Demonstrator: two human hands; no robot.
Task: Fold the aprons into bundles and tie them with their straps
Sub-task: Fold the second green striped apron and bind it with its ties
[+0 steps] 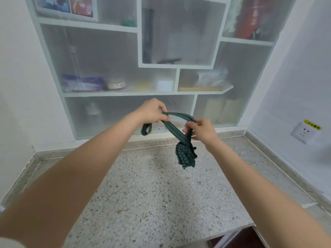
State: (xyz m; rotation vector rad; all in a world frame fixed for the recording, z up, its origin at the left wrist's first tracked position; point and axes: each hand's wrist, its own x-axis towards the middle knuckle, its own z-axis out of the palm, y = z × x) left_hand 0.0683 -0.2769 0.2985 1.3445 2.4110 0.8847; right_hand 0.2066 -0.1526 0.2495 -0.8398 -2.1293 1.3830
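A small dark green striped apron bundle (186, 156) hangs in the air above the speckled stone counter (152, 185). Its strap (176, 132) runs up from the bundle in a loop between my hands. My left hand (152, 110) pinches the strap at the loop's left end, and a short strap end (146, 129) dangles below that hand. My right hand (202, 129) grips the strap just above the bundle. Both hands are raised in front of the shelving.
A white shelf unit (157, 67) with frosted panels fills the wall behind the counter; boxes, jars and packets show dimly inside. A wall socket (304, 133) sits on the right wall. The counter's front edge (231, 231) drops off at lower right.
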